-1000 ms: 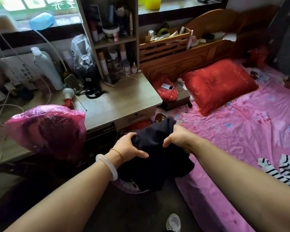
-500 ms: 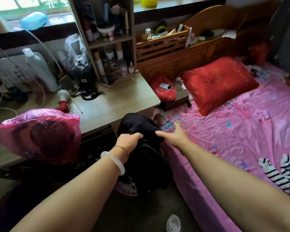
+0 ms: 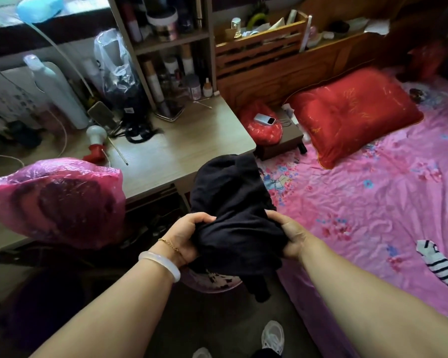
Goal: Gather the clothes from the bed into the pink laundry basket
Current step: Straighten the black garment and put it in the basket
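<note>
Fingers (image 3: 204, 218) of the left hand (image 3: 185, 239) curl into the bunched black garment (image 3: 233, 210), thumb on top; the right hand (image 3: 292, 239) clamps its other side, both forearms reaching in from six o'clock. Under the bundle, at its six o'clock, a rim of the pink laundry basket (image 3: 212, 285) shows; its contents are hidden. A striped garment (image 3: 440, 262) lies on the bed (image 3: 360, 202) at three o'clock.
</note>
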Available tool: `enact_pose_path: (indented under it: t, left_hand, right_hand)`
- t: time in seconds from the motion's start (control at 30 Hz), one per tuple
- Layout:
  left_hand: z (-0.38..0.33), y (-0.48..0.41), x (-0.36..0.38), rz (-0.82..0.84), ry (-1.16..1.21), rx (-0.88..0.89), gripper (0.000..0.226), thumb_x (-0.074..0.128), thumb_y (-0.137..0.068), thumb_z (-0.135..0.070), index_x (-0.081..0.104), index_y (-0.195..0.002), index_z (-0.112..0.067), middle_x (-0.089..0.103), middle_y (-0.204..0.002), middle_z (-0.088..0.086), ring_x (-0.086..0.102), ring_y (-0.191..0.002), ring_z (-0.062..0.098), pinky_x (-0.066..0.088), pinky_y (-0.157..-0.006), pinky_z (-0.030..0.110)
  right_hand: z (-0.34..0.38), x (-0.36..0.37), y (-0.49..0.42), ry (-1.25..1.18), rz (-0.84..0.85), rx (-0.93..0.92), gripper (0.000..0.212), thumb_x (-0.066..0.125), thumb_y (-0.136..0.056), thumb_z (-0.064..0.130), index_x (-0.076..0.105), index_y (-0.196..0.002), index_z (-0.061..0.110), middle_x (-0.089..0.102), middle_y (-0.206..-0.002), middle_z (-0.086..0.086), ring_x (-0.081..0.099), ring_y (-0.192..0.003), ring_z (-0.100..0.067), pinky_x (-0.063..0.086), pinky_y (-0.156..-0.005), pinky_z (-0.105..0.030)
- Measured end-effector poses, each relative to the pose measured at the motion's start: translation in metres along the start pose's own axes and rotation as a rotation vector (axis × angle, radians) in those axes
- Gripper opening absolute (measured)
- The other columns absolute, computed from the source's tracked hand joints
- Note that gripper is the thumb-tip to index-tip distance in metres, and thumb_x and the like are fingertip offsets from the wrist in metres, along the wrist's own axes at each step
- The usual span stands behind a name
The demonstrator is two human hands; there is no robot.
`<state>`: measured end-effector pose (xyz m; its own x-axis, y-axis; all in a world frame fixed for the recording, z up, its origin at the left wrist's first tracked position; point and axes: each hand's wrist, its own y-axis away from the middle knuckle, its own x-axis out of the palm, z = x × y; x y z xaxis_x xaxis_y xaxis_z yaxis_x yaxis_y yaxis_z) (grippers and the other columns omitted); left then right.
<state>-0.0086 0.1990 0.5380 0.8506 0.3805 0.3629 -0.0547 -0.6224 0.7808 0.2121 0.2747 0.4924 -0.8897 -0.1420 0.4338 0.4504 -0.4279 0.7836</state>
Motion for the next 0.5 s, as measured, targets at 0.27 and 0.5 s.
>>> enact_pose_path:
  t: [0.27,0.5]
  left_hand:
    - [0.024,-0.025,-0.048,-0.144,0.026,0.062,0.058,0.062,-0.068,0.007,0.058,-0.124,-0.004,0.07,-0.106,0.018,0.066,-0.096,0.036,0.052,-0.08,0.043]
    - [0.017,-0.054,-0.06,-0.032,0.195,0.09,0.045,0.056,-0.068,0.0,0.061,-0.112,0.0,0.067,-0.101,0.017,0.069,-0.082,0.027,0.056,-0.071,0.032]
  right_hand:
    - [0.01,0.007,-0.04,0.178,-0.049,-0.014,0.009,0.062,-0.081,0.008,0.07,-0.078,0.006,0.072,-0.07,-0.012,0.069,-0.058,-0.022,0.056,-0.056,-0.026]
    - [0.016,0.01,-0.076,0.138,0.019,-0.19,0.042,0.072,-0.063,0.01,0.067,-0.104,0.005,0.074,-0.081,-0.012,0.071,-0.066,-0.022,0.056,-0.06,-0.027]
